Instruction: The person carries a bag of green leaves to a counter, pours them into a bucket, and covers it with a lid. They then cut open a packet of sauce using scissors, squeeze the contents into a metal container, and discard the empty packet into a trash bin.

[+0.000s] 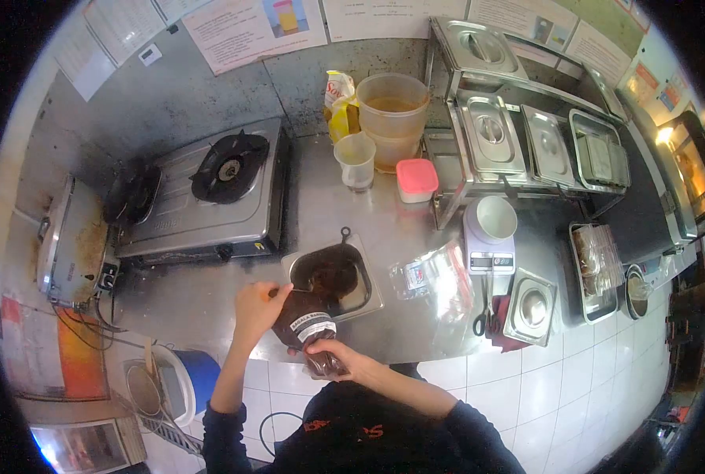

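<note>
A dark brown bag with a white label (313, 322) is tilted over the near edge of a steel pan (374, 299). Brown contents (334, 278) lie in the pan, and a black-handled utensil stands against its far rim. My right hand (337, 351) is wrapped round the lower end of the bag. At the bag's upper left edge, my left hand (261, 308) is closed by the bag's mouth; its fingers are partly hidden, and a small dark piece shows between them.
A gas stove (202, 193) stands at the left. Behind the pan are a plastic jug (356, 160), a large bucket (392, 118) and a pink-lidded tub (417, 178). Plastic packets (435, 280), a scale with a bowl (491, 261) and a lidded steel pan (532, 308) lie right.
</note>
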`<action>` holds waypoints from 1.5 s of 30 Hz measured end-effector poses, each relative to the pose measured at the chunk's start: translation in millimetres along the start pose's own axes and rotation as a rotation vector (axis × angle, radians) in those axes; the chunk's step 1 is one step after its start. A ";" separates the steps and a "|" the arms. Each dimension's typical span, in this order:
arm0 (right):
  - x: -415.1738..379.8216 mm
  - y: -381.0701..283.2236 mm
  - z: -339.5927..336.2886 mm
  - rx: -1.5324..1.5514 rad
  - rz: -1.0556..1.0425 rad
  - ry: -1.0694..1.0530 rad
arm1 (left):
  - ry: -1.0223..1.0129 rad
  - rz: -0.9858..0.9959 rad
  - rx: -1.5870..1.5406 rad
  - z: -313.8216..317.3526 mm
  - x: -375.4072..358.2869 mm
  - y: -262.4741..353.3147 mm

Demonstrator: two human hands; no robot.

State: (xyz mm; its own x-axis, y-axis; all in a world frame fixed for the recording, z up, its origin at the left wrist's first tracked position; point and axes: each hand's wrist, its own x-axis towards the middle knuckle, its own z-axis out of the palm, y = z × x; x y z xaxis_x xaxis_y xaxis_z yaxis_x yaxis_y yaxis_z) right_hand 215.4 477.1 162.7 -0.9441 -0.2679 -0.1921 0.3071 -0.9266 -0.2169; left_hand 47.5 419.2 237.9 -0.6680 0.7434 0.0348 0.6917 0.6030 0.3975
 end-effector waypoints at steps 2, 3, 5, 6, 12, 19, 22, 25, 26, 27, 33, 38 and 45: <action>-1.6 7.1 0.9 -0.021 0.021 0.087 | 0.034 0.006 -0.029 1.9 -4.1 3.0; -2.3 10.3 1.7 -0.043 0.044 0.174 | 0.068 0.012 -0.058 2.0 -5.2 5.1; -0.9 16.1 -2.7 -0.021 0.072 0.174 | 0.062 0.009 -0.058 -1.2 -7.4 10.8; -1.1 16.0 -1.2 -0.002 0.100 0.173 | 0.059 0.007 -0.059 -2.2 -8.3 12.3; -2.3 18.6 7.6 0.019 0.104 0.200 | 0.102 -0.036 -0.245 13.2 -11.8 -5.9; -7.3 12.4 26.8 -0.093 0.090 0.173 | 0.041 -0.061 -0.437 32.0 -11.8 -22.8; -6.0 11.6 25.9 -0.095 0.094 0.198 | 0.028 -0.083 -0.532 37.8 -11.9 -24.4; -0.7 14.2 17.7 -0.062 0.075 0.212 | 0.036 -0.128 -0.564 38.8 -13.7 -22.9; 4.3 14.6 7.2 -0.095 0.076 0.164 | 0.073 -0.128 -0.594 38.5 -13.9 -19.5; 5.7 12.9 6.0 -0.128 0.077 0.115 | 0.110 -0.127 -0.622 37.9 -14.0 -17.6; 1.6 7.3 9.0 -0.044 0.099 0.144 | 0.120 -0.057 -0.585 36.7 -12.3 -15.6; 0.2 2.4 11.4 -0.114 0.139 0.240 | 0.114 -0.094 -0.573 47.1 -9.9 -18.2; 9.6 2.9 -2.7 -0.090 0.108 0.155 | 0.180 -0.171 -0.692 61.0 -10.4 -18.8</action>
State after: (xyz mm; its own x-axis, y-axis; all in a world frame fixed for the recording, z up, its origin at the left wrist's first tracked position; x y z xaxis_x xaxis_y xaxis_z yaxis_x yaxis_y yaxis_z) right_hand 207.6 472.6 157.6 -0.8777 -0.3140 -0.3621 0.4214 -0.8655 -0.2709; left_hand 58.1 417.9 174.1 -0.8270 0.5602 0.0472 0.2822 0.3410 0.8967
